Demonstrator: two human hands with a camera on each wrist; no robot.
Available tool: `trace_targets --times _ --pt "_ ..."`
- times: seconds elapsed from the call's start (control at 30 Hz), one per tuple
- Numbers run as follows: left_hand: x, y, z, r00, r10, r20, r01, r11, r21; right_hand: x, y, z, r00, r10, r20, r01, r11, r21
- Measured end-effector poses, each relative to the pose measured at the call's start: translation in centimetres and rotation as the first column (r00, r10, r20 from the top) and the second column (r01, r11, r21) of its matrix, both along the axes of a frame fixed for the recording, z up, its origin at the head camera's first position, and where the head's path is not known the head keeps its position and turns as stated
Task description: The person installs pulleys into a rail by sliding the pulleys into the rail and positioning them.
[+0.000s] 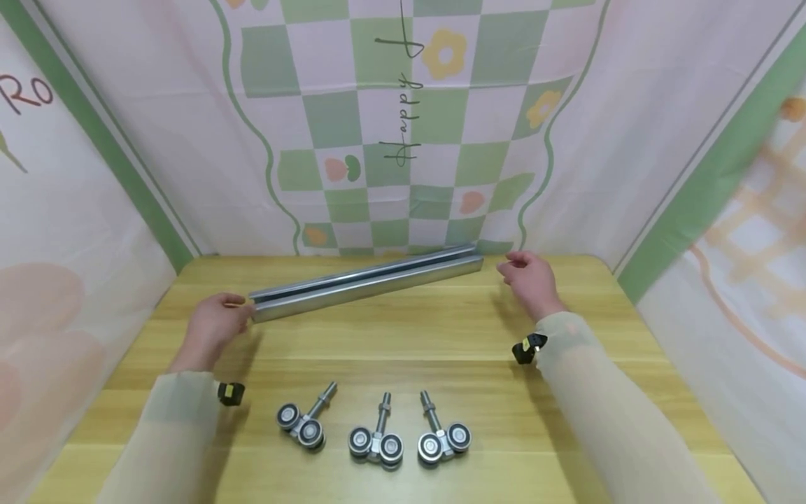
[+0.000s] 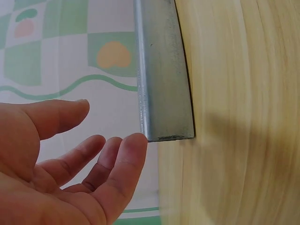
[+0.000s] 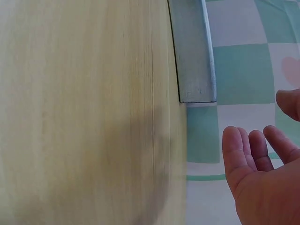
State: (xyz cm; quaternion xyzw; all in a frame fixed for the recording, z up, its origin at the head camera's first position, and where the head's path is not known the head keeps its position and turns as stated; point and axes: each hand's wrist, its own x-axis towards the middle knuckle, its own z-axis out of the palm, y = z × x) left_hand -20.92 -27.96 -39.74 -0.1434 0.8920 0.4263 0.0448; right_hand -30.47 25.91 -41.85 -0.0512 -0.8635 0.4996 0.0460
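A long metal channel rail lies slanted across the back of the wooden table, its slot facing up and its right end farther back. My left hand is at the rail's left end; in the left wrist view a fingertip sits right at the end corner, thumb and fingers apart. Off the rail's right end hovers my right hand, loosely bent and holding nothing. In the right wrist view a gap shows between the rail end and the fingers.
Three roller trolleys with threaded bolts lie near the front: a left one, a middle one and a right one. A patterned cloth hangs behind the wooden table, with more cloth at both sides.
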Motion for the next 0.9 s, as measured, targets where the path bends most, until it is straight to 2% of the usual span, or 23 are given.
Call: trace_targets --times 0.2,0.53,0.9 --pt "-0.3 -0.2 -0.1 1.0 0.009 0.02 -0.009 1.0 0.01 -0.9 0.3 -0.3 0.999 0.028 0.024 -0.029 0.999 0.019" --pt "-1.2 0.1 0.0 1.0 -0.023 0.016 0.023 1.0 0.01 -1.6 0.6 -0.1 0.999 0.039 0.034 -0.041 0.997 0.067" --pt "-1.6 0.3 0.1 0.999 -0.018 0.043 0.021 0.998 -0.051 -2.2 0.3 0.0 0.997 0.054 0.057 -0.059 0.995 0.078"
